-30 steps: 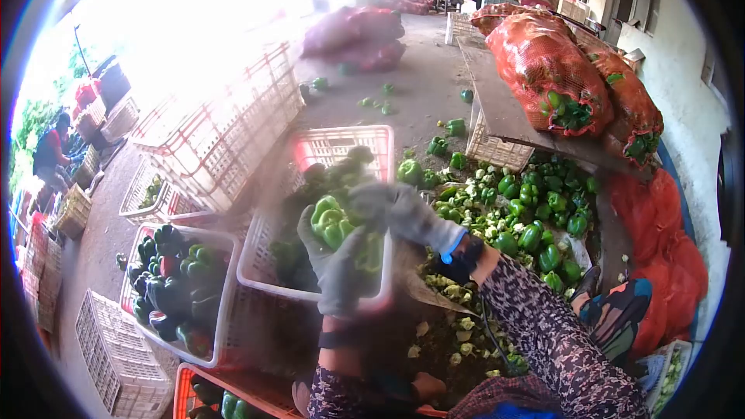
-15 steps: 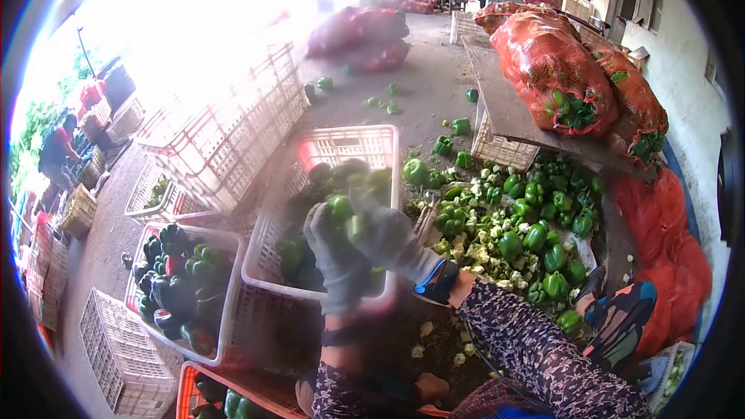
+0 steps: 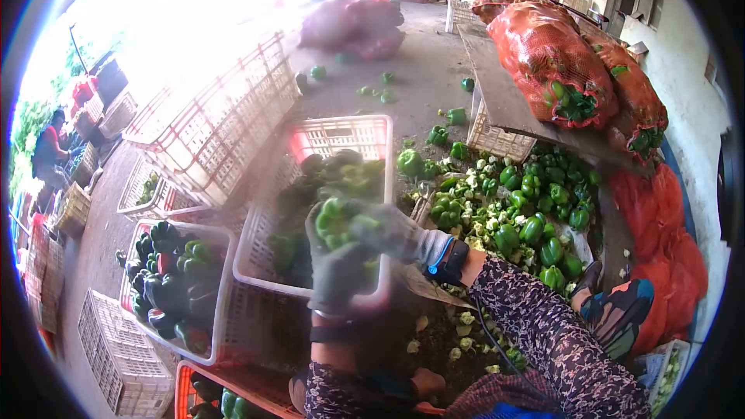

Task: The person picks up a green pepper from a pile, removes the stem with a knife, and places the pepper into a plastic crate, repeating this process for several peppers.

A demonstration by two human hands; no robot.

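- Head view, mid-frame: the gloved left hand is curled round a green pepper, over the filled crate.
- The right hand blurs across the pepper, partly blocking it; I can't tell whether its fingers close.
- Loose peppers lie right of centre, mesh sacks upper right.
- More of the pepper shows than half a second ago.
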